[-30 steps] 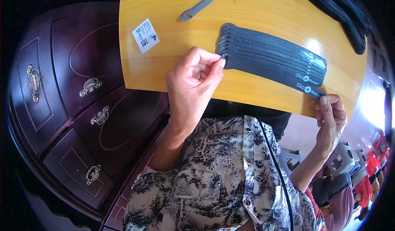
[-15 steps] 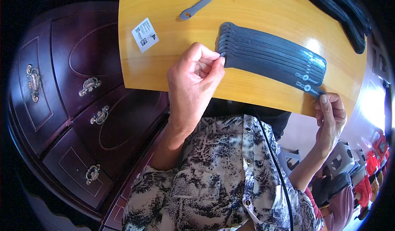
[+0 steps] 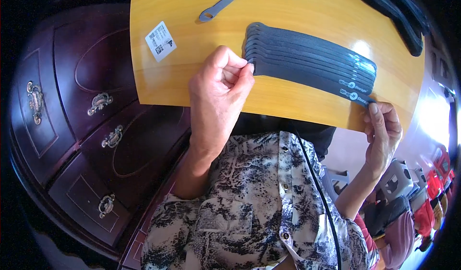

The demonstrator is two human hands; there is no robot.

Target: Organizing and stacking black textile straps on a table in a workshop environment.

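Note:
Several dark blue-grey cable straps (image 3: 312,49) lie overlapping in a fanned row on the wooden table, their rounded slotted ends to the left. At the near edge of the row is one strap (image 3: 297,81) stretched lengthwise between my hands. My left hand (image 3: 216,90) is closed, pinching its left end between thumb and forefinger. Its right end, near pale printing, is pinched in my right hand (image 3: 382,130) over the table's near right part. The fingertips hide both gripped ends.
A loose grey strap (image 3: 223,5) lies farther back on the table (image 3: 168,82), with a white label (image 3: 161,41) to its left. Thick black straps (image 3: 389,8) rest at the far right. A dark wooden drawer cabinet (image 3: 53,82) stands left; grey plastic stools (image 3: 397,179) are at lower right.
The whole view has shifted slightly, so the table and straps appear a little further left and up. Both hands keep their pinch on the same strap, which lies much as before.

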